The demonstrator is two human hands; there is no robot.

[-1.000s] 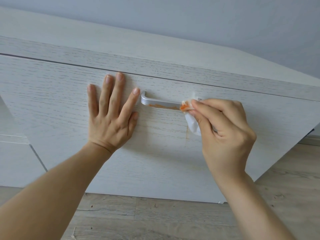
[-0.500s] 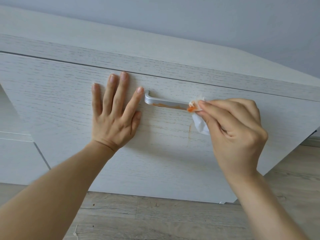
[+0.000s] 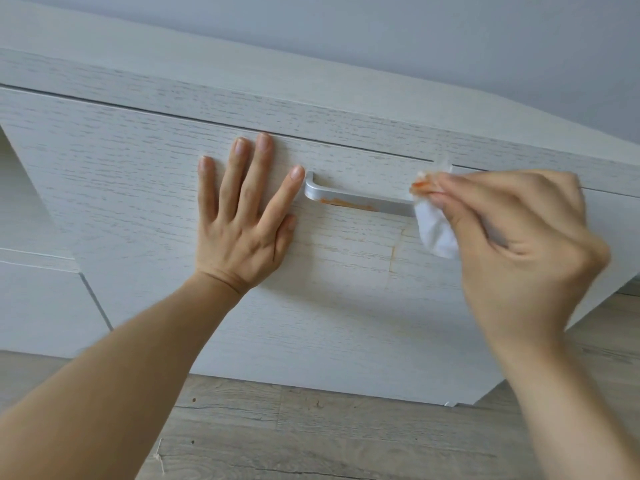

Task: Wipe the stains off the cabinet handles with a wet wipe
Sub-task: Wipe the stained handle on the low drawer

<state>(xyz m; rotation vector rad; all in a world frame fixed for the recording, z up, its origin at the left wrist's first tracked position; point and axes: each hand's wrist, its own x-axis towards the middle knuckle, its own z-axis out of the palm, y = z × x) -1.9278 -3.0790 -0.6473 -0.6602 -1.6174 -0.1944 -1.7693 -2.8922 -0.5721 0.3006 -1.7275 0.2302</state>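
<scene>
1. At centre frame, my right hand (image 3: 512, 244) pinches the wet wipe (image 3: 434, 230) against the right end of the handle (image 3: 360, 200), having slid rightward since a second ago.
2. That sweep has left more bare metal showing, and the wipe's upper fold now carries orange (a good sign).
3. An orange stain (image 3: 341, 202) remains along the handle's lower left edge, so I judge another pass is needed.
4. Left of the handle, my left hand (image 3: 242, 216) stays flat on the cabinet front (image 3: 138, 188), fingers straight and spread, index tip just beside the handle's end.
</scene>
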